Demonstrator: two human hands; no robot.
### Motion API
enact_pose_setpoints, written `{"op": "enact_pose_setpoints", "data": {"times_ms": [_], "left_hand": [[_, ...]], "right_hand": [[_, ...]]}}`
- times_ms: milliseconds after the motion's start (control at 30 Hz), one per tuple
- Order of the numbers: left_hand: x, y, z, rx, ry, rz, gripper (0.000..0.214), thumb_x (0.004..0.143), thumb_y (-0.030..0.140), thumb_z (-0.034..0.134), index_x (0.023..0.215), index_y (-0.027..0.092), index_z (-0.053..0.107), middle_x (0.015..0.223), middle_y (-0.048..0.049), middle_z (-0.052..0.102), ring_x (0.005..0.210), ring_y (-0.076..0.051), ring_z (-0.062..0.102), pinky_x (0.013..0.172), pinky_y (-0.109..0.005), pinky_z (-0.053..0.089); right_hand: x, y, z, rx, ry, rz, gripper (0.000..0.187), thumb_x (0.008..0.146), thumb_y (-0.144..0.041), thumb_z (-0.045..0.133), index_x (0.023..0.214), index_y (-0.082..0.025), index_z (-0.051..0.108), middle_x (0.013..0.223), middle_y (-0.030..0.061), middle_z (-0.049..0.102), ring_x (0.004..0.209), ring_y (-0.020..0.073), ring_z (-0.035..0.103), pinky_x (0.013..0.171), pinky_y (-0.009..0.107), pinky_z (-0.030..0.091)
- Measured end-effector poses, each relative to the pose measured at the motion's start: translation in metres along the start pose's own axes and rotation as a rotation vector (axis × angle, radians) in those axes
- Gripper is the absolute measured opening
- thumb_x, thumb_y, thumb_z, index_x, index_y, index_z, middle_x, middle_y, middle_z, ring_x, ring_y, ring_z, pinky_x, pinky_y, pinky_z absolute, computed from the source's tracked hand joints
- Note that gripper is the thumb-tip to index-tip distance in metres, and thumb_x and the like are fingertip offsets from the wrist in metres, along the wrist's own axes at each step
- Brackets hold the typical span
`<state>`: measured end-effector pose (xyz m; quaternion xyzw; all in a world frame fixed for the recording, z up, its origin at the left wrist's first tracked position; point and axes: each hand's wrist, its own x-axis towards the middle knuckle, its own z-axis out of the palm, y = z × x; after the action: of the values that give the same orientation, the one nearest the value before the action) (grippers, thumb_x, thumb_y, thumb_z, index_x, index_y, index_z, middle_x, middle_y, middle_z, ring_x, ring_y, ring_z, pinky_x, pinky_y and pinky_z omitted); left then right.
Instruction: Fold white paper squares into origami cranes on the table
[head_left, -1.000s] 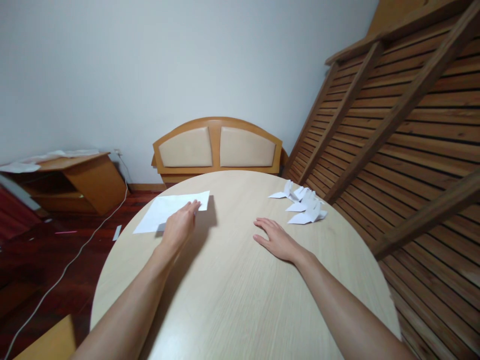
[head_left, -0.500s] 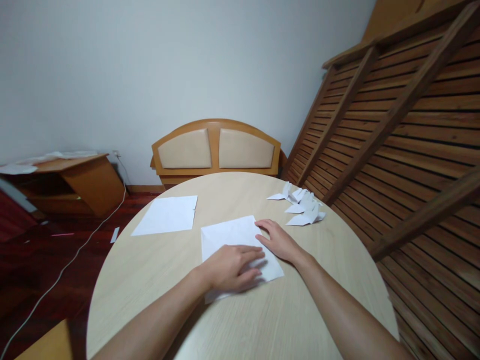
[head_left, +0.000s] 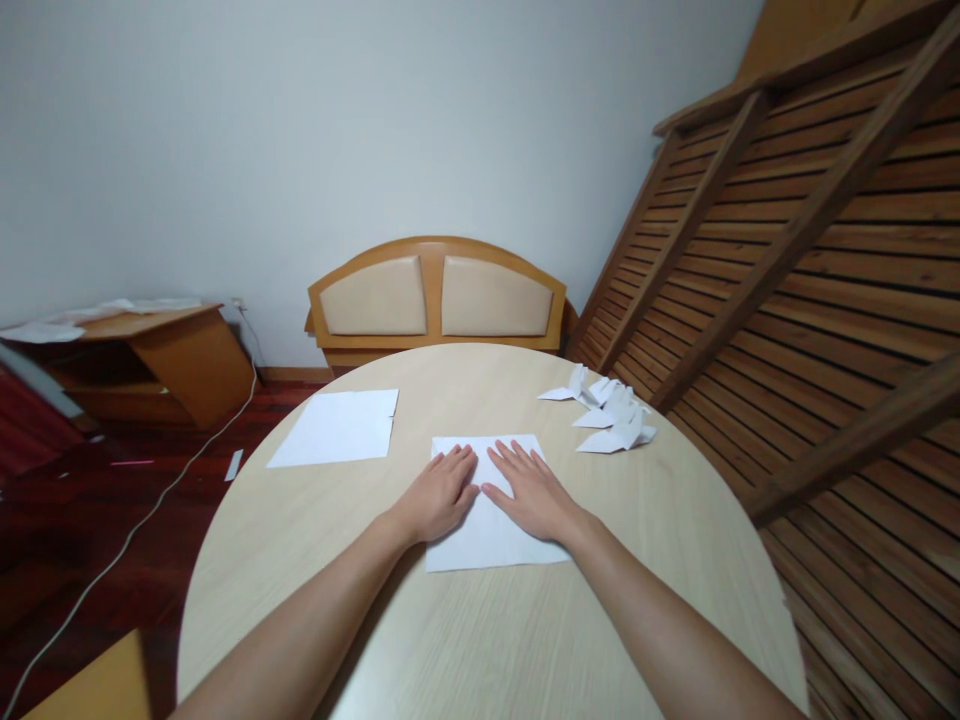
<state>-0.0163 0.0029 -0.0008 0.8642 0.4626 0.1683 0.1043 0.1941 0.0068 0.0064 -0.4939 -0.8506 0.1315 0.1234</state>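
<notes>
A white sheet of paper lies flat on the round table in front of me, its near edge roughly level. My left hand rests palm down on its left part, fingers stretched out. On the right part lies my right hand, also flat with the fingers spread. The two thumbs almost meet near the sheet's middle. Parts of the paper's left and right edges are hidden under the hands.
More white paper lies at the table's left, with a small nick in its right edge. Several folded paper shapes cluster at the back right of the round table. A headboard and slatted wooden panel stand beyond.
The sheet has turned so its edges sit squarer to me. My left hand has moved up and forward on it, and my right hand has come onto its right part.
</notes>
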Motion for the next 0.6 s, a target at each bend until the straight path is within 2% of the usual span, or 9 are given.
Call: {"op": "enact_pose_setpoints", "data": {"times_ms": [67,167,333,400,500,600], "left_hand": [[-0.003,0.007,-0.003,0.047,-0.059,0.035,0.056,0.100,0.044,0.038,0.149,0.016,0.038,0.158,-0.0147,0.032,0.148,-0.029,0.024,0.119,-0.052,0.024],[-0.004,0.012,-0.008,0.097,-0.094,-0.019,0.059,0.100,0.048,0.037,0.150,0.017,0.037,0.160,-0.0136,0.027,0.149,-0.031,0.021,0.119,-0.052,0.024],[-0.003,0.004,-0.012,0.160,-0.083,-0.133,0.058,0.101,0.046,0.035,0.151,0.017,0.036,0.160,-0.0118,0.028,0.148,-0.034,0.022,0.118,-0.055,0.024],[-0.002,-0.001,-0.012,0.172,-0.061,-0.155,0.056,0.101,0.044,0.036,0.150,0.017,0.038,0.159,-0.0120,0.030,0.148,-0.034,0.023,0.117,-0.056,0.024],[0.000,-0.008,-0.011,0.177,-0.005,-0.200,0.053,0.100,0.042,0.039,0.147,0.016,0.041,0.158,-0.0135,0.034,0.147,-0.035,0.027,0.116,-0.057,0.026],[0.002,-0.011,-0.014,0.154,0.076,-0.206,0.046,0.099,0.037,0.045,0.140,0.017,0.049,0.153,-0.0146,0.042,0.145,-0.033,0.032,0.115,-0.056,0.030]], "right_hand": [[0.001,0.008,-0.001,-0.011,0.010,0.029,0.072,0.097,-0.063,0.033,0.154,-0.020,0.031,0.162,0.0066,0.022,0.151,0.0290,0.014,0.122,0.052,0.011],[0.002,0.016,-0.004,-0.010,0.003,0.026,0.071,0.096,-0.064,0.034,0.154,-0.022,0.032,0.162,0.0066,0.022,0.151,0.0286,0.015,0.121,0.051,0.011],[-0.002,0.026,-0.017,-0.034,0.041,0.082,0.065,0.097,-0.060,0.038,0.149,-0.021,0.043,0.160,0.0112,0.031,0.149,0.0334,0.018,0.119,0.058,0.011],[-0.006,0.025,-0.024,-0.015,0.069,0.031,0.061,0.097,-0.057,0.041,0.145,-0.019,0.049,0.157,0.0128,0.036,0.149,0.0318,0.020,0.120,0.055,0.011],[-0.013,0.018,-0.033,0.107,-0.075,-0.135,0.071,0.089,-0.066,0.051,0.147,-0.025,0.046,0.157,0.0093,0.037,0.149,0.0298,0.021,0.120,0.052,0.013],[-0.017,0.010,-0.035,0.168,-0.224,-0.206,0.094,0.072,-0.074,0.067,0.150,-0.028,0.040,0.162,0.0088,0.025,0.151,0.0324,0.013,0.121,0.054,0.008]]}}
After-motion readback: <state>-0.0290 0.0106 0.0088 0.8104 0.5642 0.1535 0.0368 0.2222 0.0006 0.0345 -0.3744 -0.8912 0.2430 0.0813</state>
